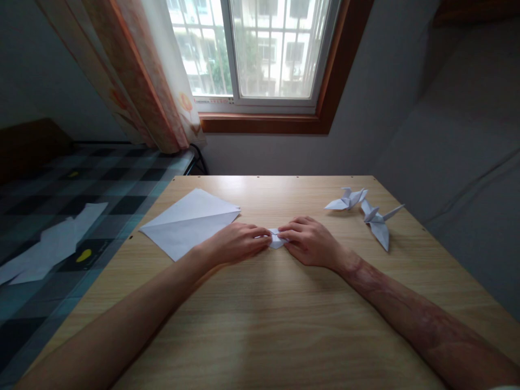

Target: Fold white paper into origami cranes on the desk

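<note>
A small folded piece of white paper [278, 240] lies on the table between my two hands. My left hand [239, 241] has its fingers closed on the left side of the paper. From the other side, my right hand [309, 240] grips the right edge, fingers bent over it. Both hands rest low on the tabletop, and their fingertips hide the paper's side edges. Left of my left hand lies a larger creased sheet of white paper [190, 222], its lower right part close to my wrist.
Two folded paper cranes, one farther back [344, 200] and one nearer [377, 222], sit at the right of the wooden table [260, 325]. Paper scraps [57, 244] lie on the checked bed [134, 168] at left. A window [272, 51] and curtain [138, 70] are behind.
</note>
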Motion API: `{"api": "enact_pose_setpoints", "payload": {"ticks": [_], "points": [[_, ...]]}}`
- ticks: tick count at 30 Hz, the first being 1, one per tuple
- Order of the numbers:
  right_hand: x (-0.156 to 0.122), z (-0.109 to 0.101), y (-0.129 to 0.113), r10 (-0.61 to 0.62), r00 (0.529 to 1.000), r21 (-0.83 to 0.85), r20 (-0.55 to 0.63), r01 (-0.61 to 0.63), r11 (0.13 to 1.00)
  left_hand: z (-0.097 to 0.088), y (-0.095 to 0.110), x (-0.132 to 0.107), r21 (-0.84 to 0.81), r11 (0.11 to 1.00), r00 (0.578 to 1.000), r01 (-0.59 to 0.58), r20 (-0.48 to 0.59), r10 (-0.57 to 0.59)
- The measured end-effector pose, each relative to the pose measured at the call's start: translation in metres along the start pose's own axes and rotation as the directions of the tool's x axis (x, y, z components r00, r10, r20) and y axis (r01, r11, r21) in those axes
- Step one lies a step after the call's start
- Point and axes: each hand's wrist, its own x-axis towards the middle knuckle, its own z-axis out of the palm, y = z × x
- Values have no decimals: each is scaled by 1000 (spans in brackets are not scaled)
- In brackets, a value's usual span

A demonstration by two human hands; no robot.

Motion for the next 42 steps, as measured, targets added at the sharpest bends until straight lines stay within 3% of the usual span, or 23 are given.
{"api": "enact_pose_setpoints", "payload": {"ticks": [6,14,21,31,36,42], "points": [[-3,1,3,-9,1000,-15,23,9,1000,-13,-2,2,-135,987,992,82,105,-68],[-3,-5,4,-1,998,-9,60,2,1000,-23,-3,5,-136,983,977,123,192,-96],[-2,0,2,-14,1000,-37,20,15,999,-23,-2,4,-163,975,982,148,140,-126],[-1,2,-3,-15,1000,-103,27,18,995,-2,11,8,8,989,989,145,-2,-145],[1,3,-6,-41,999,-123,27,44,991,1,13,11,-98,973,976,210,-43,-215],[2,9,-5,-32,999,-5,-15,32,999,4,10,10,-196,950,963,243,-68,-261]]}}
